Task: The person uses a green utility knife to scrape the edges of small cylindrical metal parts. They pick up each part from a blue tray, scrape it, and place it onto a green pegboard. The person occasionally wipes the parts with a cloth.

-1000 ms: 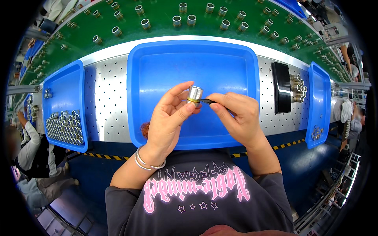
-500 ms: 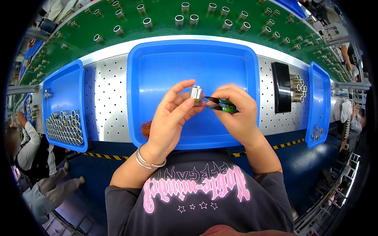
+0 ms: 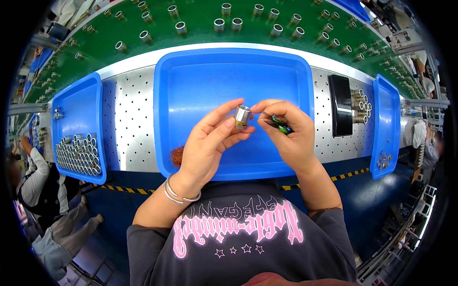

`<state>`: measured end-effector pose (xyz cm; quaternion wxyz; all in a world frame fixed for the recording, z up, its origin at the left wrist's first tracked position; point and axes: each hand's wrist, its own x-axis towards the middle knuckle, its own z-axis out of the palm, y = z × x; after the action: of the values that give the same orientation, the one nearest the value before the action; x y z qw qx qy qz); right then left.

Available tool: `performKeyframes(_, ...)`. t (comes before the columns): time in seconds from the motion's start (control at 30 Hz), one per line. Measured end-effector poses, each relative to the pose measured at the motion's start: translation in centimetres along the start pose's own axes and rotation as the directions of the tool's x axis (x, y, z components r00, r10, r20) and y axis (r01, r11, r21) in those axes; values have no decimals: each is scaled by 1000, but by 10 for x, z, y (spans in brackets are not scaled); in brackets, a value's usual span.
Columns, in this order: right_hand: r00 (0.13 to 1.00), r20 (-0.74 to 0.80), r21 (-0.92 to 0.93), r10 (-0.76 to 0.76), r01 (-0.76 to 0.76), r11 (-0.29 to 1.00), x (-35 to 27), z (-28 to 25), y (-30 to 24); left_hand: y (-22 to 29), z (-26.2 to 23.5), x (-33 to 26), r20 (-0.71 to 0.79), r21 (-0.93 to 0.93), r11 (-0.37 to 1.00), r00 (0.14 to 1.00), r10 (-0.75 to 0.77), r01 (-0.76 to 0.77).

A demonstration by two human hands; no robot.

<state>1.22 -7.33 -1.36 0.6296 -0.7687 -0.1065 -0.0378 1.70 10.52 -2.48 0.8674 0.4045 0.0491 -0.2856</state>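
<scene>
Head camera looks steeply down, close over the blue tray (image 3: 200, 76).

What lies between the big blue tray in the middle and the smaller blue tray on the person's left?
In the head view, only a bare strip of perforated metal table separates the big blue tray from the left blue tray.

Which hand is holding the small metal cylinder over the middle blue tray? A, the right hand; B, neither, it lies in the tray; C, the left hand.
C: the left hand pinches the small metal cylinder between thumb and fingers above the middle blue tray, while the right hand grips a green-handled tool.
</scene>
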Motion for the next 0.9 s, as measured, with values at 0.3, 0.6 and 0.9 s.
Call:
performKeyframes(0.3,990,7,-152,-143,142,978,-1,3,-2,-8,-1,2,31,122,990,997,74,-77)
performKeyframes(0.6,976,24,-257,-217,216,942,-3,-1,-10,-9,1,-1,78,317,939,990,114,-133)
performKeyframes(0.9,975,-202,-219,-94,48,975,-1,-13,-10,-5,2,-1,12,249,962,994,109,-109)
